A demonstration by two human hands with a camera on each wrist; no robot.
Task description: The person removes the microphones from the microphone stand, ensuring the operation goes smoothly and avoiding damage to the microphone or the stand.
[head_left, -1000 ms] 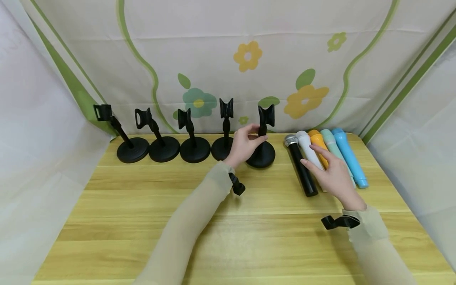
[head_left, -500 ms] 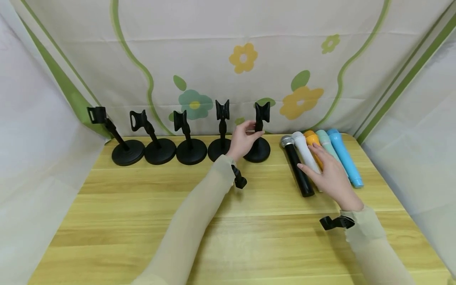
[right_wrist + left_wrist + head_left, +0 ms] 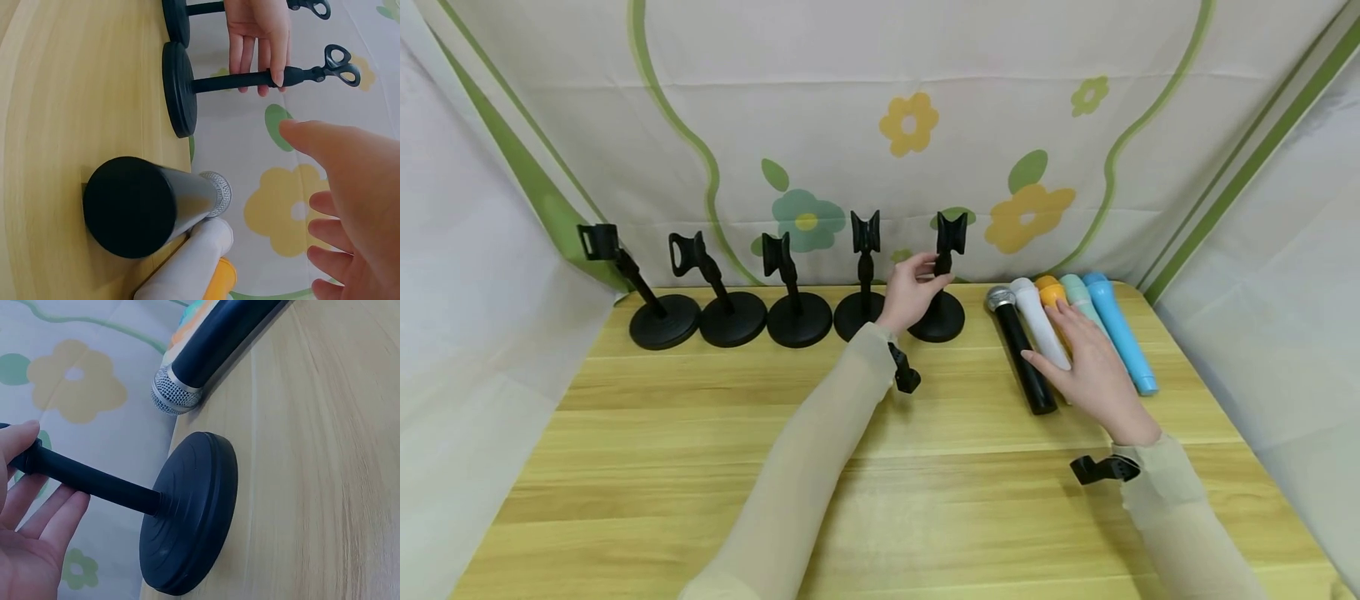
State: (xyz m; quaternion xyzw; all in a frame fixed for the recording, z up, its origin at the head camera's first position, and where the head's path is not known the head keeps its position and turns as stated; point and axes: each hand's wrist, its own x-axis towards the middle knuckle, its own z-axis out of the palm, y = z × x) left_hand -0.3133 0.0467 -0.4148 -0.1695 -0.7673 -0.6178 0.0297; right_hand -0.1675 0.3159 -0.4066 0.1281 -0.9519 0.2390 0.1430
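Note:
My left hand point(image 3: 908, 298) holds the pole of the rightmost black microphone stand point(image 3: 943, 323), thumb on one side and fingers on the other. In the left wrist view, the stand's round base point(image 3: 187, 515) sits on the table. My right hand point(image 3: 1097, 379) hovers with spread fingers over a row of microphones. Leftmost in it lies a black microphone point(image 3: 1022, 354) with a silver mesh head. Beside it come a white microphone point(image 3: 1040, 325), an orange one point(image 3: 1050, 290), a mint-green one point(image 3: 1077, 292) and a blue one point(image 3: 1120, 333). My right hand partly hides the middle ones.
Several more black microphone stands line the back of the wooden table point(image 3: 700, 467): one far left point(image 3: 664, 321), others point(image 3: 733, 318) toward the middle. A flowered cloth point(image 3: 970, 50) hangs close behind them. White cloth walls point(image 3: 1270, 317) flank both sides.
The held stand has moved slightly back, level with the other stands, with my left hand on its pole. My right hand stays over the microphones. The head view has shifted a little.

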